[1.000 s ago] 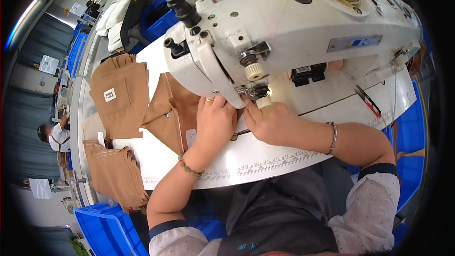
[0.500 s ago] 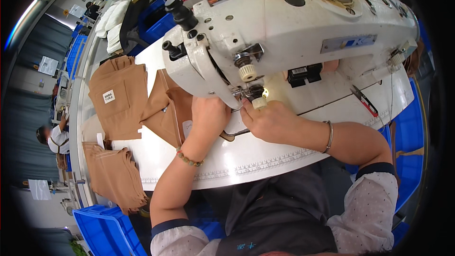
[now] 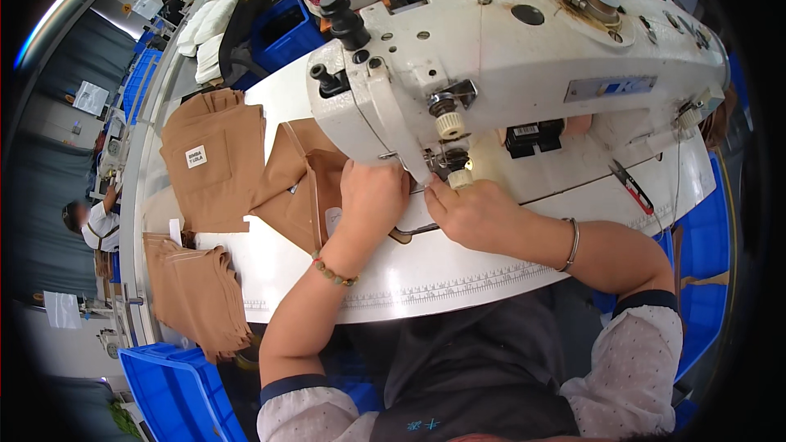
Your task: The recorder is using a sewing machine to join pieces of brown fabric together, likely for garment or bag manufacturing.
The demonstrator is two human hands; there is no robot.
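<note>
A white sewing machine point(image 3: 524, 57) stands on its white table, with a small light shining by the needle area. A brown fabric piece point(image 3: 299, 196), folded and with a white label, lies left of the machine head and runs in beneath my left hand point(image 3: 375, 196). That hand is curled closed on the fabric, its fingertips hidden below the machine head. Just right of the needle, my right hand point(image 3: 483, 214) has its thumb and index finger drawn together. What lies between those fingertips is too small to make out.
Brown fabric pieces lie stacked at the left, one stack point(image 3: 214, 168) with a label patch, another stack point(image 3: 196, 290) nearer. Thread snips point(image 3: 632, 187) rest right of the needle. A ruler strip point(image 3: 458, 285) follows the table's front edge. Blue bins point(image 3: 176, 389) stand around; other people work beyond.
The whole view has shifted, so the machine and table sit farther right and a little lower in the picture. Both hands stay close to the needle, with little visible change in their grip.
</note>
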